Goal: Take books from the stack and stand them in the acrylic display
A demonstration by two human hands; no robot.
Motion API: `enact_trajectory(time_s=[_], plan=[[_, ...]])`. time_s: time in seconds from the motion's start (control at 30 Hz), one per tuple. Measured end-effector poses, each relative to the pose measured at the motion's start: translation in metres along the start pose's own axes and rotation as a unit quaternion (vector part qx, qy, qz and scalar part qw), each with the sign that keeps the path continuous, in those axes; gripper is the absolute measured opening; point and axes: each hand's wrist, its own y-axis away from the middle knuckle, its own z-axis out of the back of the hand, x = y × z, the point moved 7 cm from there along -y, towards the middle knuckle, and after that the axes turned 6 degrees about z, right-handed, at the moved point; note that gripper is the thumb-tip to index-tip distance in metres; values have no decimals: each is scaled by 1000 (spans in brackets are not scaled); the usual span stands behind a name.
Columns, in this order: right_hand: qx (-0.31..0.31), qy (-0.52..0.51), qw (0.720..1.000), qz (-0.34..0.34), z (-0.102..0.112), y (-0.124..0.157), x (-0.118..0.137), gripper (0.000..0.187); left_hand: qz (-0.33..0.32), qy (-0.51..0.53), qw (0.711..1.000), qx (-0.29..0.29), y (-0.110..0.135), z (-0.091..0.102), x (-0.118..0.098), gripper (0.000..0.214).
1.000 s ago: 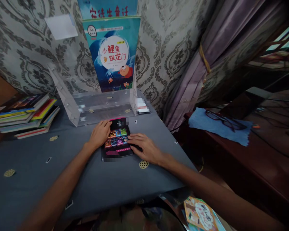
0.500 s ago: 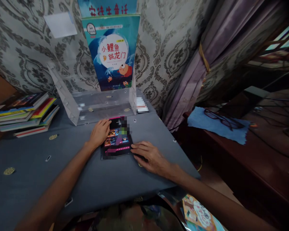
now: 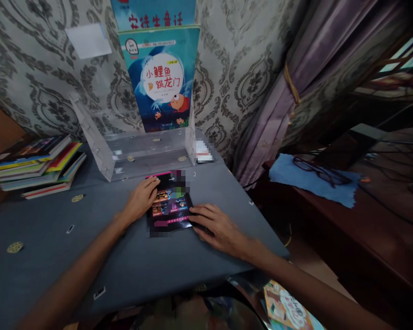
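Note:
A dark book (image 3: 170,219) with a pink-edged cover and rows of small coloured pictures lies flat on the grey-blue tablecloth (image 3: 124,266); parts of it are blurred into blocks. My left hand (image 3: 142,197) rests at its left side, fingers stretched over the upper left of the cover. On the opposite side, my right hand (image 3: 218,227) touches the lower right edge with extended fingers, its thumb apart and lower down. Just behind the book stands a clear plastic book rack (image 3: 147,162), holding an upright blue picture book (image 3: 165,105) with orange fish on it.
Left of the rack is a stack of books (image 3: 37,167). Another blue book (image 3: 154,11) rises behind the fish one, against the patterned wall. At right, glasses (image 3: 321,169) lie on a blue cloth (image 3: 282,176) on a dark red surface. An orange-covered book (image 3: 285,305) lies below the table edge.
The dark book has slid slightly towards me, with both hands still touching it. The whole view has also shifted a little.

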Motion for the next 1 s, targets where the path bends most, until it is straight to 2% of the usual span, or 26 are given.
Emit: enact_trajectory(time_s=[0.27,0.4,0.53,0.63,0.7,0.83,1.0], plan=[[-16,-14,1000,10,0,0,-1,30,-19,-4,999,30,52,18,-2,44],[-19,-19,1000,8,1,-1,-1,29,-30,-34,997,62,67,23,0,46],[-19,-29,999,4,1,-1,-1,28,-97,-107,980,138,66,30,-6,51],[-16,-40,999,-6,1,-1,-3,28,-168,-160,952,199,61,37,-18,61],[-20,-44,999,-10,1,-1,-4,28,-209,-182,935,222,57,39,-26,60],[-32,-54,998,-18,3,-1,-5,28,-269,-184,917,230,51,39,-38,54],[-42,-63,997,-29,5,-1,-6,27,-326,-172,906,206,48,42,-45,50]])
